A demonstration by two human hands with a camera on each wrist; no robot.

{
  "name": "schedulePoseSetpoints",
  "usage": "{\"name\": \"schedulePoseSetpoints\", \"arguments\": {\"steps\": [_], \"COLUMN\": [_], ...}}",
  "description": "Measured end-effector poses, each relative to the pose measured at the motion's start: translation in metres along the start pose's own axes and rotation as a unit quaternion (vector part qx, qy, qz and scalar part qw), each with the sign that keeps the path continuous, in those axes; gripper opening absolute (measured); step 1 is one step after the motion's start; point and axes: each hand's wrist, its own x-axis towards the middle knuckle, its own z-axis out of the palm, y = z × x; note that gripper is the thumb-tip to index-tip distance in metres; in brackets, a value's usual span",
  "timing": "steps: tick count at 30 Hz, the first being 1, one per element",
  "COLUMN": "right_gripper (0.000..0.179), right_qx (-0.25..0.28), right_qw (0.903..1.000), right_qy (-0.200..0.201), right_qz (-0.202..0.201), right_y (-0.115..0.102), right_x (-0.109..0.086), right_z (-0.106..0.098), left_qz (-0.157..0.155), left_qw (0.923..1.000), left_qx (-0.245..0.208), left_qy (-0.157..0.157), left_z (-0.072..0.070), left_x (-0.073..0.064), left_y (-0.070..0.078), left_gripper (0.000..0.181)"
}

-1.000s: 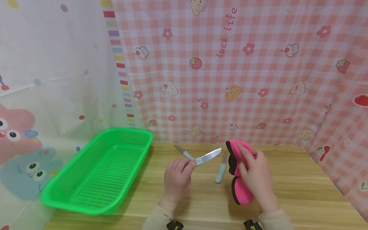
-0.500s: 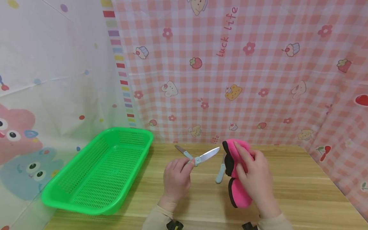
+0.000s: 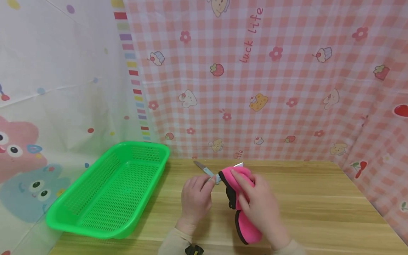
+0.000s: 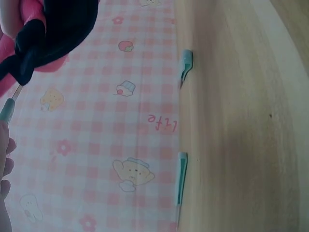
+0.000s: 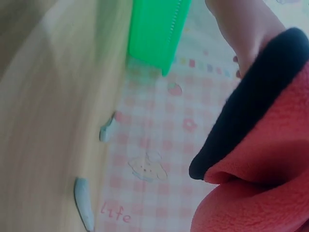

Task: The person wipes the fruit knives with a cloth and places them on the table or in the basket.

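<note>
My left hand (image 3: 196,198) pinches a small knife (image 3: 218,179) by its pale blue handle, blade angled up and right. My right hand (image 3: 259,203) grips a folded pink fleece piece with black edging (image 3: 247,228), which lies over most of that blade; the silver tip shows past its top. In the left wrist view the held knife's handle (image 4: 7,110) appears below the pink and black cloth (image 4: 67,29). The fleece (image 5: 260,145) fills much of the right wrist view, with my right fingers hidden there.
A second knife (image 3: 200,165) lies on the wooden table (image 3: 318,198) behind my left hand. Another pale blue-handled knife (image 4: 187,60) lies on the table, hidden behind the fleece in the head view. On the left stands a green plastic basket (image 3: 127,226); a checked cloth hangs behind.
My right hand has moved left and slightly down with the pink fleece piece, bringing it over the blade and in front of the knife on the table. My left hand stays almost still.
</note>
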Motion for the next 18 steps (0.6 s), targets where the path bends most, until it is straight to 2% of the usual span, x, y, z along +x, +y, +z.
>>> {"name": "schedulePoseSetpoints", "arguments": {"steps": [8, 18], "right_gripper": [0.06, 0.058], "right_qx": [0.003, -0.004], "right_qw": [0.999, 0.9981], "right_qy": [-0.039, -0.05], "right_qz": [0.023, 0.035], "right_y": [-0.0059, -0.0042], "right_x": [-0.0014, -0.0015], "right_z": [0.0065, 0.0097], "left_qz": [0.004, 0.001], "left_qw": [1.0, 1.0], "left_qx": [0.0, 0.003], "left_qy": [0.005, 0.006], "left_z": [0.0018, 0.0025], "left_x": [0.0, 0.001], "left_y": [0.002, 0.0046], "left_gripper": [0.018, 0.015]}}
